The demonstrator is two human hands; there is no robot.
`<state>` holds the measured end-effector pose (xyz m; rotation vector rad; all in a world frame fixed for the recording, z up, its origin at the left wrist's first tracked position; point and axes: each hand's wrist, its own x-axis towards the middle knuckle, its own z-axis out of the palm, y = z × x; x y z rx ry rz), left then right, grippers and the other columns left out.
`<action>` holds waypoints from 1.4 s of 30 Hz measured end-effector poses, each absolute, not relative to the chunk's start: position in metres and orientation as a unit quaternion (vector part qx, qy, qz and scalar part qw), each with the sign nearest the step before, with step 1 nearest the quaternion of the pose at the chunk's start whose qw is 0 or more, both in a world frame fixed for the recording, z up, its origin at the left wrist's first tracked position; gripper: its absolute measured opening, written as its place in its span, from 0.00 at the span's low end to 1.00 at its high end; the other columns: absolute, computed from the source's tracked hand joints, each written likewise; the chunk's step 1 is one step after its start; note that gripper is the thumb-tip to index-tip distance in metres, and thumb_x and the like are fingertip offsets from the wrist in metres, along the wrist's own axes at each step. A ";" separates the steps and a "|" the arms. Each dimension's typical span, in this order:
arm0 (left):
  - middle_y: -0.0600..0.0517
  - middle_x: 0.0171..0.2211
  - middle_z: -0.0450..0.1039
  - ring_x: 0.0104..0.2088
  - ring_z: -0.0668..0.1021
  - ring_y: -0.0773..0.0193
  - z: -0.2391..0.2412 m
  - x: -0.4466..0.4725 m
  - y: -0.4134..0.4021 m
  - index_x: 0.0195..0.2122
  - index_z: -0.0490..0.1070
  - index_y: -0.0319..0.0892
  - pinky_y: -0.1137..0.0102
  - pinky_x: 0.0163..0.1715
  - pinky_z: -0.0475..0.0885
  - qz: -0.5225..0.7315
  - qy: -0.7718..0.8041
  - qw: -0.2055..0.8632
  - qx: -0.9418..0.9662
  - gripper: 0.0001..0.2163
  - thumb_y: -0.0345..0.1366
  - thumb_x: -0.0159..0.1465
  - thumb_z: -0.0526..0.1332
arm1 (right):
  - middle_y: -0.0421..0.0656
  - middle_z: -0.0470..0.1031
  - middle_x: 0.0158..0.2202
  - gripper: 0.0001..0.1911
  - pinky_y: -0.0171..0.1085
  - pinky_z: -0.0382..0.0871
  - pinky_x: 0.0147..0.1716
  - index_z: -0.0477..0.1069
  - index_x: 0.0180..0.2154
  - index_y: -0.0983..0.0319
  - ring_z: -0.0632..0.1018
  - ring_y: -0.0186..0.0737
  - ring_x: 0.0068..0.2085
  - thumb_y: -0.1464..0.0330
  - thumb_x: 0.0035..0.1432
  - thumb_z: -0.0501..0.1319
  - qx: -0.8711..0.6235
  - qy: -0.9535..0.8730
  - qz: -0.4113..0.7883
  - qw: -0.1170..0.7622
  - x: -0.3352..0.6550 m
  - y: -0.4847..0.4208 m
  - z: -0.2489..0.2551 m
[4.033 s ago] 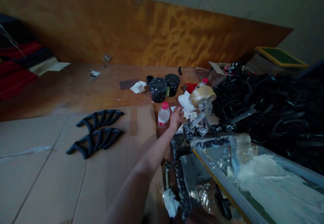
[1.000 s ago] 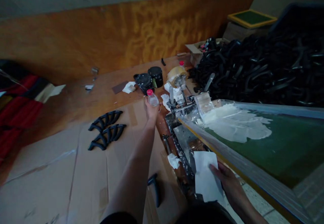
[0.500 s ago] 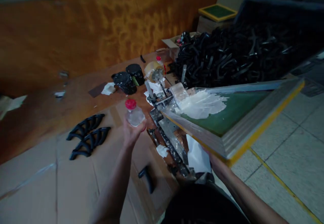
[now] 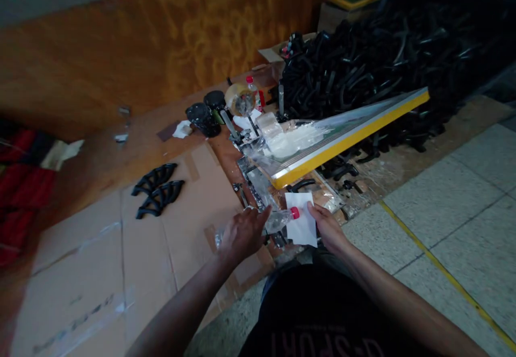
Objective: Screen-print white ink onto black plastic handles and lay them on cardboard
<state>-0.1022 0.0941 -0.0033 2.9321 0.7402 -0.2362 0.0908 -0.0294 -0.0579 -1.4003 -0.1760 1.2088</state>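
My left hand [image 4: 245, 233] is closed around a clear plastic bottle [image 4: 278, 220] with a red cap. The bottle lies tipped on its side, cap pointing right. Its capped end meets a white sheet of paper [image 4: 301, 233], which my right hand [image 4: 327, 228] pinches by its right edge. Just beyond both hands, a yellow-edged screen frame [image 4: 350, 139] slants upward, with white paste [image 4: 298, 137] spread on its mesh. A black curved piece [image 4: 300, 185] shows below the frame's lower edge.
Black curved pieces [image 4: 157, 190] lie in two rows on a cardboard sheet [image 4: 97, 238] at left. A large heap of similar pieces [image 4: 355, 77] fills the back right. Black tubs [image 4: 202, 119], a tape roll [image 4: 238, 99] and another red-capped bottle [image 4: 250, 85] stand behind the clamp.
My left hand has brought the bottle from upright over the cardboard rightward and toward me, tilting it sideways to the paper. My right hand with the paper has come out from behind the frame.
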 end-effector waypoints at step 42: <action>0.47 0.49 0.75 0.46 0.79 0.52 -0.014 -0.054 -0.007 0.61 0.60 0.50 0.62 0.43 0.74 0.105 0.564 0.299 0.763 0.34 0.50 0.54 0.65 | 0.45 0.72 0.55 0.22 0.45 0.67 0.52 0.69 0.56 0.59 0.74 0.47 0.53 0.70 0.61 0.50 -0.657 -0.610 0.232 0.378 0.205 0.016 -0.069</action>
